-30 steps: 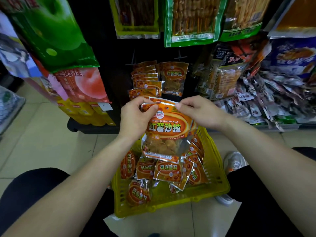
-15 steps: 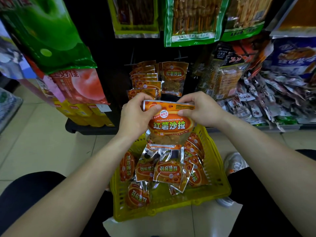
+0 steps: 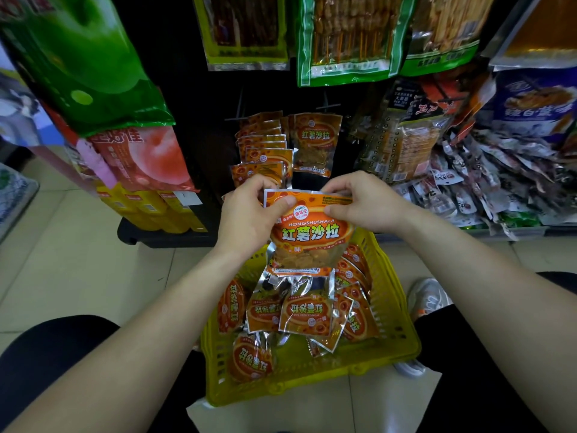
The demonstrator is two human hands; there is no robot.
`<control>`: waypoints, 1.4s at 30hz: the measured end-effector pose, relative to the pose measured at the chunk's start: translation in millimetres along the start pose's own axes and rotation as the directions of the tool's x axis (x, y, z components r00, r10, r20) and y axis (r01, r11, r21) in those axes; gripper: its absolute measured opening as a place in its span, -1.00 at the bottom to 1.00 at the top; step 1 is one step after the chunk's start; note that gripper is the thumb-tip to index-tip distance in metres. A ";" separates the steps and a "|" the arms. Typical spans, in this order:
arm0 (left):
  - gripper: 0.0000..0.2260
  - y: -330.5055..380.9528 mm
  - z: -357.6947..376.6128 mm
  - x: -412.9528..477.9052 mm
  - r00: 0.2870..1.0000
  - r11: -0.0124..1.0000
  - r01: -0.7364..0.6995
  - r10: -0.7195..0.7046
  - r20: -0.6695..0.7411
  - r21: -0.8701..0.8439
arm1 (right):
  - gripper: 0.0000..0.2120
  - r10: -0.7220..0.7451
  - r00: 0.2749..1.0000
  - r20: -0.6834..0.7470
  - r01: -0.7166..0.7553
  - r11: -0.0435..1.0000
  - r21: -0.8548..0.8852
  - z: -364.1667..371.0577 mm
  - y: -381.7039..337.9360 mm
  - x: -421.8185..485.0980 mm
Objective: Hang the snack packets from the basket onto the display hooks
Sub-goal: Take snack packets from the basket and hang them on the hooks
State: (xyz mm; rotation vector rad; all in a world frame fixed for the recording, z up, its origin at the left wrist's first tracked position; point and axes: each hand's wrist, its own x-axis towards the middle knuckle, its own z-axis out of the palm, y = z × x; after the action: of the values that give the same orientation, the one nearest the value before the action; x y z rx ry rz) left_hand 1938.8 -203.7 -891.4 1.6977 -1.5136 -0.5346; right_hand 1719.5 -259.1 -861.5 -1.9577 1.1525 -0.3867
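An orange snack packet (image 3: pixel 309 235) with green lettering is held upright above the yellow basket (image 3: pixel 402 335). My left hand (image 3: pixel 249 214) pinches its top left corner and my right hand (image 3: pixel 365 201) pinches its top right edge. The packet's top sits just below a row of like orange packets (image 3: pixel 265 151) that hang on a display hook. Another one (image 3: pixel 315 145) hangs on the hook to the right. Several more orange packets (image 3: pixel 306 314) lie loose in the basket.
Large green bags (image 3: pixel 349 35) hang above the hooks. A heap of small dark packets (image 3: pixel 499 182) fills a shelf at the right. Pink and yellow packs (image 3: pixel 140 164) hang at the left over a black base (image 3: pixel 162 235). My shoe (image 3: pixel 427 298) rests beside the basket on the tiled floor.
Both hands have lifted the packet up and away from the basket toward the hanging row, and turned it upright and flat.
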 end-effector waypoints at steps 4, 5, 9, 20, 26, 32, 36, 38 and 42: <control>-0.80 -3.0 6.7 0.5 1.000 1.000 0.004 -0.005 0.031 0.031 | -0.94 -0.030 0.999 0.017 0.033 0.970 -0.240 7.8 -3.7 -3.1; -0.80 -3.7 8.1 0.6 0.999 0.999 0.005 -0.007 0.039 0.041 | -0.94 -0.033 0.999 0.015 0.036 0.962 -0.272 10.3 -4.2 -3.5; -0.82 -6.0 11.4 1.4 0.997 0.999 -0.002 -0.002 0.071 0.053 | -0.95 -0.004 1.000 0.001 0.004 0.954 -0.300 13.7 -3.4 -3.6; -0.80 -7.1 13.3 -0.2 0.989 0.996 -0.034 0.022 0.145 0.080 | -0.83 0.052 0.996 0.068 -0.022 0.924 -0.383 20.8 -3.7 -4.7; -0.83 -9.8 6.7 8.3 0.986 0.999 0.009 -0.003 0.168 -0.036 | -0.92 0.019 0.999 -0.030 -0.032 0.825 -0.563 2.2 -3.3 5.7; -0.82 -30.7 7.3 21.4 0.969 0.997 0.070 -0.060 0.240 -0.036 | -0.75 0.021 0.990 -0.142 -0.112 0.733 -0.671 -35.9 10.4 38.0; -0.83 -45.4 24.8 38.4 0.943 0.993 0.111 -0.118 0.310 0.041 | -0.71 0.053 0.977 -0.208 -0.189 0.673 -0.715 -46.7 30.6 79.3; -0.81 -51.6 41.7 50.4 0.932 0.989 0.121 -0.143 0.332 0.087 | -0.69 0.078 0.969 -0.234 -0.224 0.671 -0.707 -47.2 42.7 101.9; -0.70 -66.7 97.9 77.9 0.899 0.982 0.144 -0.182 0.398 0.124 | -0.68 0.106 0.959 -0.264 -0.263 0.684 -0.680 -39.3 75.7 152.9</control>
State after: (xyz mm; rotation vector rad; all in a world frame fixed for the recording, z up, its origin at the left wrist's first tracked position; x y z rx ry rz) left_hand 1923.4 -306.5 -987.8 1.8768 -1.7121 -0.9739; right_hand 1733.1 -424.9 -915.8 -2.4560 1.8237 -0.0064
